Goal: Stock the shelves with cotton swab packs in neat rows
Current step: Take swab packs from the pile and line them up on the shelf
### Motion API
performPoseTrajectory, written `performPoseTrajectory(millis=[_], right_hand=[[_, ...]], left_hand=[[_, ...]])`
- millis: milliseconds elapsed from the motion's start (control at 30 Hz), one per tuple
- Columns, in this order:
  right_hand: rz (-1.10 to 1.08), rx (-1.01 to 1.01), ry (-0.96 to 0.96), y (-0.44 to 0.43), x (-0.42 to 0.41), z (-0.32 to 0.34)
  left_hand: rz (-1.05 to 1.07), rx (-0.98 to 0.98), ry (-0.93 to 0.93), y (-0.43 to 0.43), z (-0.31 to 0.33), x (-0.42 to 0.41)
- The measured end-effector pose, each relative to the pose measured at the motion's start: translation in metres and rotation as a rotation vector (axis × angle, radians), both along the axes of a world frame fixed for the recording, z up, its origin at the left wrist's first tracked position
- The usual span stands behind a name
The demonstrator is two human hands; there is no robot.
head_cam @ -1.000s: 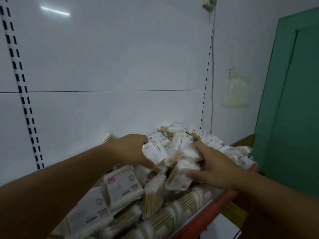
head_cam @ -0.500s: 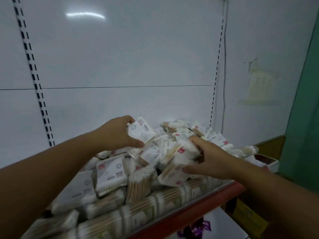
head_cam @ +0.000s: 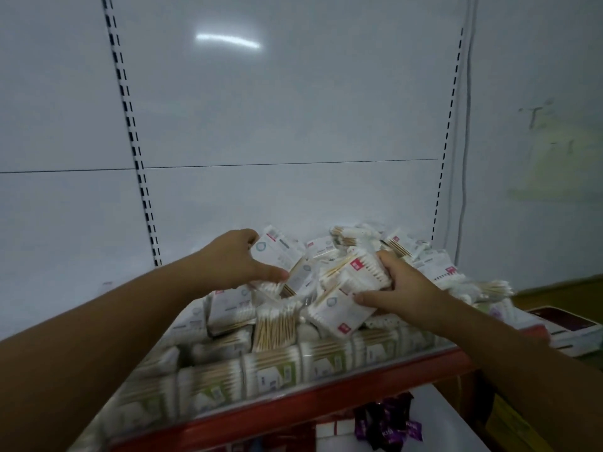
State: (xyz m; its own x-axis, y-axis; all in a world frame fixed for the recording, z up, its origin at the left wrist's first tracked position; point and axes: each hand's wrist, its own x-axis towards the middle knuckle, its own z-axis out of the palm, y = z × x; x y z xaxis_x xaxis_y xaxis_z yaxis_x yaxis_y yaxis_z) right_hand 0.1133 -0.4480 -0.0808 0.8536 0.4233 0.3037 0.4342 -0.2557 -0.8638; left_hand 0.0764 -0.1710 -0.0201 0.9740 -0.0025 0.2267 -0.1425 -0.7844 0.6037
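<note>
A shelf with a red front edge (head_cam: 293, 409) carries a heap of white cotton swab packs (head_cam: 359, 243) at the back and a neat row of packs (head_cam: 277, 370) behind its clear front lip. My left hand (head_cam: 235, 259) holds one white pack (head_cam: 277, 252) tilted above the heap, thumb underneath. My right hand (head_cam: 401, 285) grips a bundle of two or three packs (head_cam: 349, 295) with red labels, fingers over the top and thumb below. Both hands are over the middle of the heap, close together.
A white back panel (head_cam: 277, 109) with slotted uprights (head_cam: 130, 141) rises behind the shelf. Purple packets (head_cam: 388, 425) lie on the lower level. A white and dark red box (head_cam: 567, 327) sits at the right, beside a white wall.
The view has shifted left and down across the frames. My left hand lifted its pack up off the heap. My right hand kept its bundle and stayed over the pile.
</note>
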Motion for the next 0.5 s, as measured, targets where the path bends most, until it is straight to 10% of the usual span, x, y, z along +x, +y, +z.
performPoseTrajectory(millis=[500], right_hand=[[0.007, 0.241, 0.179, 0.005, -0.01, -0.006]], left_hand=[[0.137, -0.517, 0.017, -0.014, -0.022, -0.071]])
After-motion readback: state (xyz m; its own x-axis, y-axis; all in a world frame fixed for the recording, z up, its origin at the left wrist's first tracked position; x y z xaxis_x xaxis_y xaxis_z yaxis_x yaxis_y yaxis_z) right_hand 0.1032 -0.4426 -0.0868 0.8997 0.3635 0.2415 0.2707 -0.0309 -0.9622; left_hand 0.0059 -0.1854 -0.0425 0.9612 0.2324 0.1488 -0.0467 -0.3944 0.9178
